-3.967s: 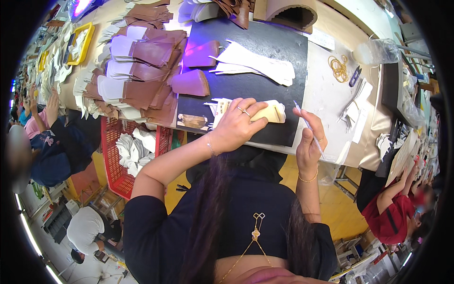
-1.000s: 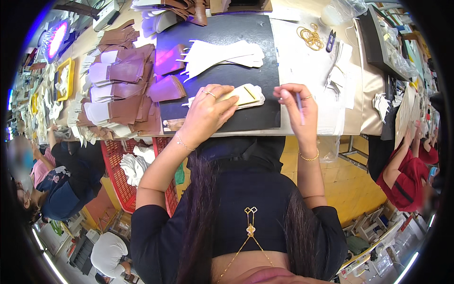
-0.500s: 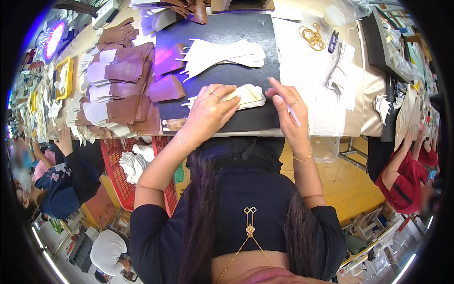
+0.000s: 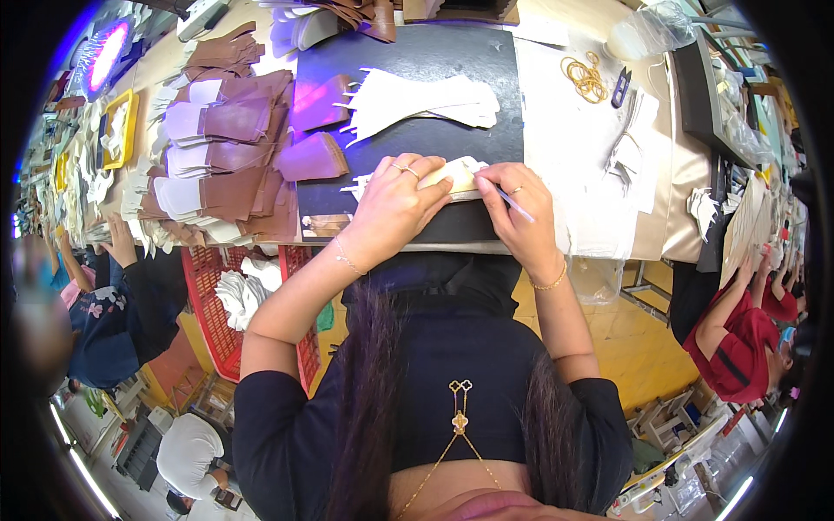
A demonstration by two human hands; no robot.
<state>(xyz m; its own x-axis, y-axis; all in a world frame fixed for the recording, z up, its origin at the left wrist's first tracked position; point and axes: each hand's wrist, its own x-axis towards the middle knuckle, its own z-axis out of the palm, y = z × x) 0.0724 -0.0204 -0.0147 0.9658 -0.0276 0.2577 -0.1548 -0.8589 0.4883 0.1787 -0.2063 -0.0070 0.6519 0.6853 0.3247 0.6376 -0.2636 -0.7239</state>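
A pale yellow flat piece (image 4: 453, 173) lies on white cut pieces at the near part of a black mat (image 4: 434, 54). My left hand (image 4: 393, 204) holds it down with curled fingers, hiding its left part. In my right hand (image 4: 527, 213) a thin white pen-like stick (image 4: 519, 208) is pinched, slanting back toward me. The fingertips of that hand meet the right end of the yellow piece; the stick's tip is hidden there. Farther up the mat rests a fanned stack of white pieces (image 4: 426, 102) with narrow strips at its left end.
Brown and white cut pieces (image 4: 239, 117) are heaped left of the mat, and a brown stack (image 4: 314, 158) overlaps its edge. Rubber bands (image 4: 585, 80) and thread snips (image 4: 620, 87) lie at the right, near a tied white bundle (image 4: 627, 148). A red basket (image 4: 204, 300) stands below the table.
My right hand has moved left and closed in on the end of the yellow piece with the stick. My left hand stays on the piece. The whole view has shifted slightly.
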